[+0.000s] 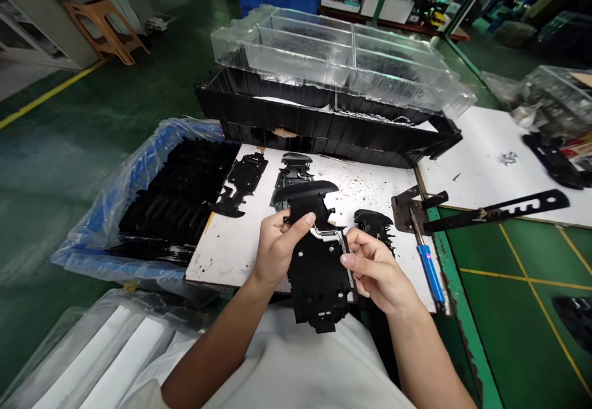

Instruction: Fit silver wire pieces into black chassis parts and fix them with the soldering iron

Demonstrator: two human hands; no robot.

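A flat black plastic plate (319, 273) with small holes and a curved end piece is held up in front of me, over the near edge of the white table. My left hand (282, 242) grips it near the curved end, thumb on top. Along its right edge runs a thin silver metal strip (327, 234). The fingers of my right hand (377, 270) pinch the plate's right edge at the strip. Similar black parts lie on the table: one at the left (244, 181), one behind the held plate (296, 168), one to the right (374, 221).
A blue lined bin (92, 236) full of black parts stands at the left. Behind the table's work area is a black crate (300, 122) under clear trays (296, 57). A metal bracket (485, 214) and a blue-handled tool (431, 276) lie at the right.
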